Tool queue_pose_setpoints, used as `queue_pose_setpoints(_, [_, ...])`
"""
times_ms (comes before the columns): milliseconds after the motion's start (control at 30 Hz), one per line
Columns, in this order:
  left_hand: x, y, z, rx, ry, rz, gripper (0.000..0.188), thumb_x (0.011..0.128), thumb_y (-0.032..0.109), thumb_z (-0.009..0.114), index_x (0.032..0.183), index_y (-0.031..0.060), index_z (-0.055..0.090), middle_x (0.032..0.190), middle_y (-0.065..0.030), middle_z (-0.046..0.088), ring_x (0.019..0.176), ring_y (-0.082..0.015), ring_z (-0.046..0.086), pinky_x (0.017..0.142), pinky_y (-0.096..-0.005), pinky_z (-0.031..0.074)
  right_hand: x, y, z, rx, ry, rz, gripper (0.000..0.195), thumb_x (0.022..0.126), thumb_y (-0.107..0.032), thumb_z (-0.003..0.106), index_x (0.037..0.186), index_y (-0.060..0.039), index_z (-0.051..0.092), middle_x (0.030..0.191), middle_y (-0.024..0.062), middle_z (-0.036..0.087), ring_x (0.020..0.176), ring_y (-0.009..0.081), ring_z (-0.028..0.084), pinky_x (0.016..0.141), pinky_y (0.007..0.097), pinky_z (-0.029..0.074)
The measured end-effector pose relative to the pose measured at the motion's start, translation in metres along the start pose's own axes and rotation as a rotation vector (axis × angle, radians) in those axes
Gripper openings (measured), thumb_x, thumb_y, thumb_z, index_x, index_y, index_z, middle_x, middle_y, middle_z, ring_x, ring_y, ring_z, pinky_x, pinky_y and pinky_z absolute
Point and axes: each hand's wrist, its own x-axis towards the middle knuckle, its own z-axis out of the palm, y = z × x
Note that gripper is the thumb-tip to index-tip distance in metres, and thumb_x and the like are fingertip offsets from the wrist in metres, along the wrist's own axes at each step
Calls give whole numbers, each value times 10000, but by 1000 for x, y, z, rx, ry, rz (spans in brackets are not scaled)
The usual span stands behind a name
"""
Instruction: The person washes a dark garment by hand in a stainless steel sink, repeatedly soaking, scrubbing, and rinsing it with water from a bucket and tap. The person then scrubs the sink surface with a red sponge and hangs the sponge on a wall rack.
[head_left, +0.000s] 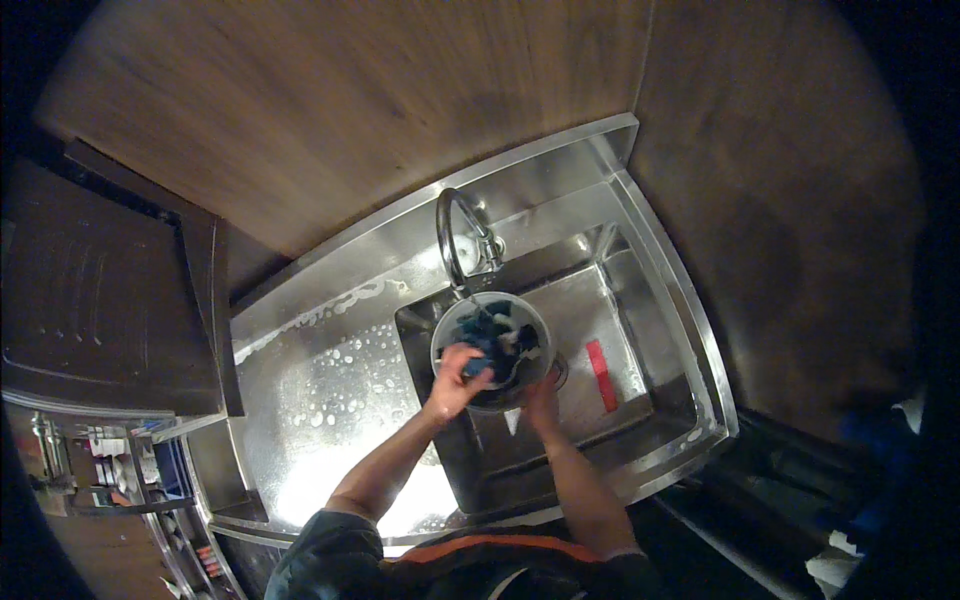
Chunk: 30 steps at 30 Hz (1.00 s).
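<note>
A round, pale translucent container (543, 330) is held over the stainless steel sink basin, below the curved metal faucet (448, 232). Inside it lies a heap of dark blue-green and whitish pieces (491, 326) that look like wet cloth; their exact kind cannot be told. My left hand (456, 379) is at the container's near left rim, its thumb and fingers closed around a small blue piece. My right hand (541, 397) supports the container from its lower right side, with the fingers partly hidden beneath it. A thin stream seems to run from the spout into the container.
A flat red strip (601, 375) lies on the basin floor at right, near the drain (560, 372). A white pointed piece (512, 421) is below the container. The wet steel drainboard (337, 397) extends left. Wood panels (375, 97) stand behind, and cluttered shelves (112, 465) are at lower left.
</note>
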Motion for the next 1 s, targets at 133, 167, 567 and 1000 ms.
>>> queue_pose_setpoints(133, [-30, 35, -1, 327, -227, 24, 540, 854, 258, 741, 1354, 166, 560, 1445, -171, 488, 1402, -392, 357, 1170, -475, 267, -6, -27, -9, -317, 8, 64, 506, 927, -225, 493, 1352, -54, 281, 1096, 256, 646, 872, 452, 662, 770, 571, 496])
queue_pose_setpoints(167, [-41, 25, -1, 384, -244, -2, 515, 865, 277, 726, 1343, 165, 570, 1455, -160, 483, 1401, -393, 356, 1166, -487, 270, -8, -38, -10, -367, 14, 89, 507, 928, -249, 492, 1348, -53, 287, 1084, 266, 650, 877, 467, 656, 772, 581, 493])
queue_pose_setpoints(567, [-216, 6, -62, 552, -35, -132, 339, 886, 180, 613, 1222, 143, 639, 1370, -135, 524, 1365, -393, 384, 1147, -586, 247, 30, 37, -4, -677, 156, -225, 397, 949, -290, 454, 1193, 24, 466, 954, 277, 673, 815, 482, 644, 708, 569, 510])
queue_pose_setpoints(1000, [-371, -40, -138, 628, 179, -579, 512, 879, 169, 586, 1378, 96, 500, 1430, -215, 411, 1358, -370, 388, 1119, -652, 245, 63, 44, -40, -1166, -87, -559, 257, 908, -233, 549, 1007, -22, 657, 979, 183, 670, 805, 328, 657, 689, 468, 518])
